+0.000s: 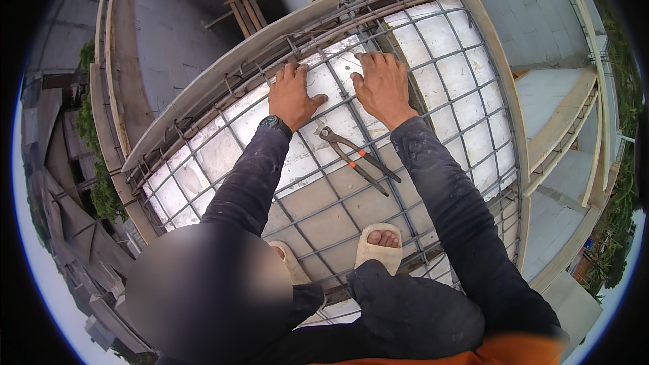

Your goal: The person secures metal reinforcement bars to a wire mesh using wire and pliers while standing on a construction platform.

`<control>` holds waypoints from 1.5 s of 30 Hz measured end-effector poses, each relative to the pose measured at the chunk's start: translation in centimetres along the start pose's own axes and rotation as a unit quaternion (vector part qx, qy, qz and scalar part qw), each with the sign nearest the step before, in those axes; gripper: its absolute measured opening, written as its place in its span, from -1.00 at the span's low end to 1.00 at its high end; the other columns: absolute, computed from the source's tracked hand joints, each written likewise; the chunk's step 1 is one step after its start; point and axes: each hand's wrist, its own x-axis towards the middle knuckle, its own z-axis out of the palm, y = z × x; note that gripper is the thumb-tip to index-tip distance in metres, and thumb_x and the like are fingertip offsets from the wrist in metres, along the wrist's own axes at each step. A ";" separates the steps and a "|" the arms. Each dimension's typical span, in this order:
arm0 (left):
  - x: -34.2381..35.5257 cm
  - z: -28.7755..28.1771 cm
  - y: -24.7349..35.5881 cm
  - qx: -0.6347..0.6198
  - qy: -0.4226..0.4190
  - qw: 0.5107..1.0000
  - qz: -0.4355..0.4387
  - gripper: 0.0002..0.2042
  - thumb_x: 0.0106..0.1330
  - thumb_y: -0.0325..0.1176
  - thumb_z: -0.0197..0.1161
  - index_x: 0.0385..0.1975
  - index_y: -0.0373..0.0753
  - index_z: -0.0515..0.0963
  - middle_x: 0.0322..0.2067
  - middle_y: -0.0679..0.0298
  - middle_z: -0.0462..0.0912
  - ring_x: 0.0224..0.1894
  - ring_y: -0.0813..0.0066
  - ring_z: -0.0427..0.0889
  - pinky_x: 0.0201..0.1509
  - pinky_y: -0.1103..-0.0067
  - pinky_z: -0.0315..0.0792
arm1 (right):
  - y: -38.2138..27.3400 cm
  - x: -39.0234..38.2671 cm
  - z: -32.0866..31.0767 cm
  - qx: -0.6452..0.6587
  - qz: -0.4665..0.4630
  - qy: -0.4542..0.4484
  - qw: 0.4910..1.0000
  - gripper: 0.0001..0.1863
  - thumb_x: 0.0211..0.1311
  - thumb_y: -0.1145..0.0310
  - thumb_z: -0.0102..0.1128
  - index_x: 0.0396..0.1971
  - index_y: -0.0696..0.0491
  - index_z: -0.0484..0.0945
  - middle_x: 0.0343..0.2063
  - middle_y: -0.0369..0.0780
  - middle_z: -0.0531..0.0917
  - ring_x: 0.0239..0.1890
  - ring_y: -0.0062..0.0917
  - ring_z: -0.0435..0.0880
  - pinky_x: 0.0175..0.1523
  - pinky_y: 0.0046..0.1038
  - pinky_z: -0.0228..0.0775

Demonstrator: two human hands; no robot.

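Note:
My left hand and my right hand rest on the white board beneath a grid of steel bars, near its far edge. Both hands have fingers apart and slightly bent, thumbs out; their fingertips are partly hard to make out. Pliers-like nippers with black handles and orange bands lie on the bars between my forearms. My feet in cream slides stand on the grid near the lower middle.
Thin raised boards edge the grid. Grey recessed surfaces lie beyond, with wooden planks in an opening at the top. Sheeting and framing and trees show at the left, greenery at the right.

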 end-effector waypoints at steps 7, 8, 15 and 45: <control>0.7 -0.6 1.2 0.029 -0.086 0.995 -0.029 -0.16 0.12 -0.04 0.63 0.35 -0.31 0.40 0.39 0.04 0.38 0.43 -0.01 0.39 0.40 0.19 0.49 | 2.4 1.8 3.1 0.049 0.050 -0.206 0.976 -0.74 0.44 0.26 0.12 -0.14 0.12 0.68 -0.39 0.06 0.77 -0.30 0.04 0.78 -0.16 0.03 0.57; 0.9 -0.8 1.2 0.024 -0.090 0.995 -0.034 -0.17 0.12 -0.05 0.63 0.34 -0.30 0.40 0.37 0.04 0.39 0.43 0.00 0.39 0.39 0.20 0.49 | 2.3 1.8 3.0 0.065 0.046 -0.202 0.976 -0.74 0.45 0.26 0.11 -0.15 0.12 0.68 -0.40 0.06 0.77 -0.31 0.05 0.77 -0.14 0.03 0.58; 1.1 -0.4 0.5 0.009 -0.050 0.998 -0.032 -0.18 0.09 -0.07 0.65 0.32 -0.25 0.41 0.33 0.08 0.41 0.43 0.03 0.39 0.41 0.23 0.47 | 0.5 0.9 2.2 0.122 0.089 -0.202 0.968 -0.70 0.47 0.28 0.03 -0.17 0.15 0.69 -0.34 0.12 0.76 -0.24 0.10 0.75 -0.08 0.04 0.55; -16.5 -3.8 3.4 -0.073 -0.149 0.966 0.196 -0.74 0.53 -0.13 0.23 -0.17 -0.21 0.67 -0.34 0.06 0.72 -0.22 0.00 0.69 -0.11 0.17 0.52 | -4.4 -18.1 -12.8 0.236 0.212 -0.300 0.900 -0.70 0.41 0.17 0.23 -0.09 0.07 0.72 -0.41 -0.02 0.73 -0.33 -0.15 0.72 -0.18 -0.17 0.47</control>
